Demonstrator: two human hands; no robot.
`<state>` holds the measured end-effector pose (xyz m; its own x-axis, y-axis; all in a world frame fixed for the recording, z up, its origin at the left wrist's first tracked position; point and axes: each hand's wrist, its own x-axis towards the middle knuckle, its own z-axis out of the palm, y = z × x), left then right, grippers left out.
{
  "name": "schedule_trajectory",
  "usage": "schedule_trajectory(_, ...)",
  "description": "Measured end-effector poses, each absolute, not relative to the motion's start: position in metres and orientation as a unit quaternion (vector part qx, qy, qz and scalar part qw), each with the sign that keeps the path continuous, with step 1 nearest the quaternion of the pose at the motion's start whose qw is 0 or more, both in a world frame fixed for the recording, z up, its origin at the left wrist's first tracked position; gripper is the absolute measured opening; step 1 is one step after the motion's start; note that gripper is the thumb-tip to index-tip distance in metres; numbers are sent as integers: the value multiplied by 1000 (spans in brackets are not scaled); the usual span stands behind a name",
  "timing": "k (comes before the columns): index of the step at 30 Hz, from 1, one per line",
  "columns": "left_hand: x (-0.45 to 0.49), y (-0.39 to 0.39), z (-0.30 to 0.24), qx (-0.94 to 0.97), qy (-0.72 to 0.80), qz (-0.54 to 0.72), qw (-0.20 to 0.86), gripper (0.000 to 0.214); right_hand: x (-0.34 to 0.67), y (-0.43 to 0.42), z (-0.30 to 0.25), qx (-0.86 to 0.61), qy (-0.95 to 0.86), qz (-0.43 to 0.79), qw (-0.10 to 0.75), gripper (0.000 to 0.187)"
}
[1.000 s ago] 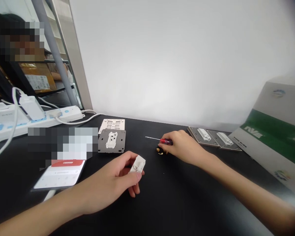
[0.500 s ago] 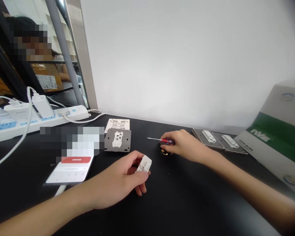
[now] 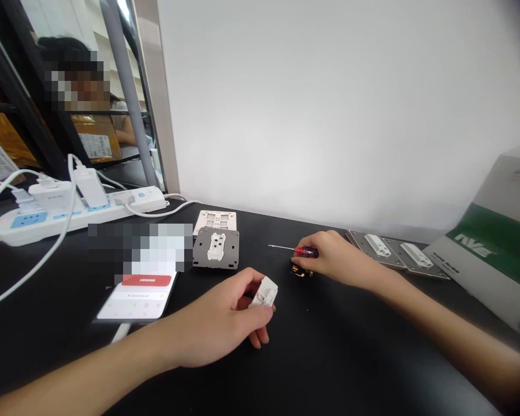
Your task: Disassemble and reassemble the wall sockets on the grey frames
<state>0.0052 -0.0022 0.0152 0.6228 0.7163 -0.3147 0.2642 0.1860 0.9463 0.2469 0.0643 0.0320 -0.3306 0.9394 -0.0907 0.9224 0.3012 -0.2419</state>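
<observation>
My left hand [image 3: 238, 315] is closed on a small white plastic switch module [image 3: 266, 292], held between thumb and fingers above the black table. Farther right, my right hand [image 3: 325, 254] has its fingers around the red and purple handle of a small screwdriver [image 3: 305, 252]. The thin metal shaft points left, roughly level. Directly under these fingers lie small brass-coloured metal parts [image 3: 301, 271], partly hidden by the hand. Left of the screwdriver sits a grey switch plate [image 3: 201, 247] with a white centre piece, overlapping a white frame [image 3: 229, 218] behind it.
A lit phone [image 3: 138, 294] lies on the left, with a white power strip [image 3: 149, 199] and cables behind it. Two plates with white strips [image 3: 377, 245] lie at the right, next to a grey and green box [image 3: 481, 225]. Behind shelving, a person [image 3: 127, 124] sits.
The view has shifted slightly left, so everything appears farther right. Both hands keep their hold, and slightly more of the brass-coloured parts shows under the right hand.
</observation>
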Motion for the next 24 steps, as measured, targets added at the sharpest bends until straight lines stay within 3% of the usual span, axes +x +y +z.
schedule_trajectory(11, 3, -3, 13, 617, 393, 179, 658, 16, 240, 69, 32, -571, -806, 149, 28, 4)
schedule_trajectory(19, 4, -4, 18, 617, 397, 174, 657, 15, 239, 74, 32, -557, -804, 207, 16, 2)
schedule_trajectory(24, 3, -2, 16, 613, 397, 171, 661, 15, 238, 74, 35, -562, -804, 190, 53, 3)
